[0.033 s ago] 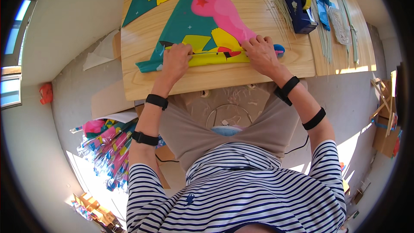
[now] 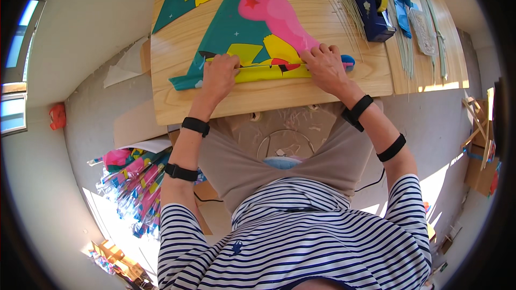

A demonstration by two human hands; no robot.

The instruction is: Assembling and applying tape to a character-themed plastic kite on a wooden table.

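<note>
A triangular kite sail [image 2: 228, 35] in green, pink and yellow cartoon print lies on the wooden table [image 2: 258, 99]. Its near edge is folded or rolled over into a yellow strip along the table's front. My left hand [image 2: 219, 78] is closed on this strip toward the left, fingertips curled over its top. My right hand [image 2: 325, 68] grips the strip's right part the same way, close to a small blue end. Between the hands the strip runs nearly straight. What lies under my fingers is hidden.
Another printed sail [image 2: 185, 0] lies at the far left. A blue tape dispenser [image 2: 371, 11] stands at the far right among thin rods [image 2: 406, 56], blue ribbons [image 2: 399, 0] and a clear plastic bag [image 2: 423, 32]. Bundled colourful sails [image 2: 140, 182] are at my left, below the table.
</note>
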